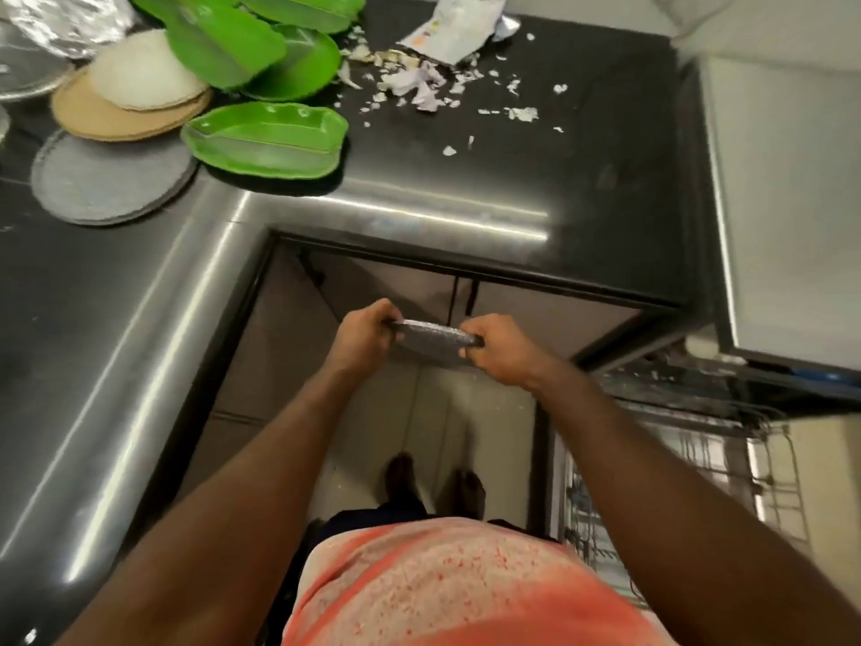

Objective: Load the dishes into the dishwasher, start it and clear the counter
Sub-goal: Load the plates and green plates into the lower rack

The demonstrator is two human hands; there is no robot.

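Both hands, the left hand [361,335] and right hand [494,349], grip a grey plate [431,342] over the floor. Green plates [265,137] and scraps [419,81] wait on the table [466,179]. The dishwasher [675,459] is open. Much is left.

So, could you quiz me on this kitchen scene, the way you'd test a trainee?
1. True or false: the left hand and right hand both grip the grey plate.
2. The open dishwasher rack sits: A) to the person's right, B) on top of the worktop, C) to the person's left.
3. Fill in: the leaf-shaped plates on the counter are coloured ____.

Key: 1 true; 2 A; 3 green.
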